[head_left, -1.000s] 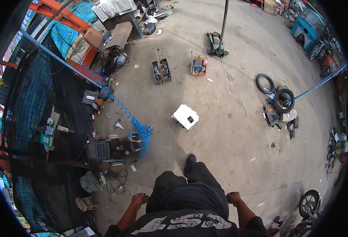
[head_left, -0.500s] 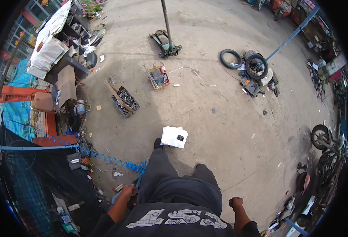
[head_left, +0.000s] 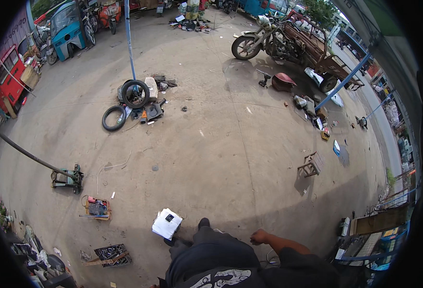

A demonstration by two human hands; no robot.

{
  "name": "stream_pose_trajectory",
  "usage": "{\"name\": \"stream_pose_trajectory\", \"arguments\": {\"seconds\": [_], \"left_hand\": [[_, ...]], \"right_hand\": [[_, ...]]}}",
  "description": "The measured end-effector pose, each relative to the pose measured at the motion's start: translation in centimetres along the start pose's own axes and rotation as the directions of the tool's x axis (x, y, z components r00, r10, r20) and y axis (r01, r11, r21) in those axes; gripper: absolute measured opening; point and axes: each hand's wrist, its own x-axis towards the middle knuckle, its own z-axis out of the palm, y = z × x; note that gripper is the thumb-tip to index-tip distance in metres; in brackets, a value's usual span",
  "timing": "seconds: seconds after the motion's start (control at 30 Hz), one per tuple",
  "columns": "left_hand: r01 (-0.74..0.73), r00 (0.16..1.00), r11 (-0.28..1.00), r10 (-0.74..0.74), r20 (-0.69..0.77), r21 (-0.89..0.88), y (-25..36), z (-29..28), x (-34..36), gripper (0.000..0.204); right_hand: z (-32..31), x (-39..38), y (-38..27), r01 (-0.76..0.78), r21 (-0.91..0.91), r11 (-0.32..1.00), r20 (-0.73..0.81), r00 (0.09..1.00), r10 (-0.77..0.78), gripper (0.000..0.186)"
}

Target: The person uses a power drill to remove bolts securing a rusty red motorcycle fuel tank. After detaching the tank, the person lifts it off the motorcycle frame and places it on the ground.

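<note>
My right hand [head_left: 259, 236] hangs beside my hip over the concrete floor [head_left: 221, 153], its fingers curled in with nothing visible in them. My left hand is out of the picture below the lower edge. My dark trousers and one black shoe [head_left: 203, 223] show at the bottom. Just left of that shoe a white box [head_left: 166, 223] with a small black thing on top lies on the ground; it is the thing nearest my right hand.
A floor jack [head_left: 68, 177] with a long handle, an orange tool crate [head_left: 96, 208] and a black socket tray [head_left: 111, 254] sit at the left. Two tyres [head_left: 134, 93] lie by a blue pole [head_left: 129, 38]. A small wooden stool [head_left: 310, 165] stands right; a motor tricycle [head_left: 293, 41] is parked behind.
The view has swung far round: the netting, compressor and blue coiled hose are gone, and the tricycle and stool have come in. My left hand has dropped out of view.
</note>
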Motion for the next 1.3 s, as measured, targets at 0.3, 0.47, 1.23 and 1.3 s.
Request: {"name": "stream_pose_trajectory", "arguments": {"seconds": [0.3,0.47,1.23,1.3], "left_hand": [[-0.095,0.982,0.956,0.045,0.182,0.278,5.0,7.9,1.2,0.035],[-0.112,0.979,0.917,0.035,0.201,0.384,5.6,9.3,1.5,0.036],[-0.332,0.913,0.737,0.094,0.398,0.588,13.0,7.4,7.7,0.041],[-0.308,0.926,0.724,0.081,0.368,0.617,14.8,9.4,8.0,0.040]], "right_hand": [[-2.4,3.1,1.6,0.056,0.196,0.979,-0.111,0.993,-0.035,0.022],[-3.4,4.0,3.5,0.056,0.292,0.955,-0.099,0.995,-0.027,0.020],[3.7,5.4,15.1,0.062,0.524,0.849,-0.144,0.989,0.017,0.014],[3.7,5.9,14.0,0.180,-0.310,0.934,-0.219,0.942,-0.254,0.014]]}}
